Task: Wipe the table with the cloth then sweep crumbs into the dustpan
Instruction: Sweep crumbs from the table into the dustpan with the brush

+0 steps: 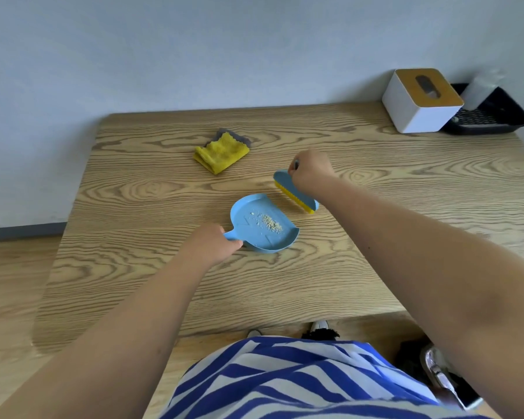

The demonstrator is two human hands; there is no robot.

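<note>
Head view of a wooden tabletop [133,282] set against a pale wall. The left hand [211,241] grips the short handle of a blue dustpan [263,225], fingers curled round it; the pan lies flat on the tabletop, extending from this hand toward the right hand. A small heap of pale crumbs [270,222] sits inside the pan, just beyond the left hand, with a few loose specks beside the heap.

The right hand [310,170] is closed in a fist round the handle of a small brush [295,192], blue-backed with yellow bristles. The brush hangs below this hand, bristles down on the tabletop, just beside the open straight edge of the dustpan and apart from it by a narrow strip of wood.

A folded yellow cloth [221,152], with a grey layer showing at its far edge, lies on the tabletop beyond the left hand and to the left of the right hand, touched by neither.

Far to the right of the right hand, at the wall, stands a white tissue box [421,101] with a wooden lid; a black tray [496,116] lies just behind it. A blue-and-white striped shirt [285,379] fills the near edge of the view.
</note>
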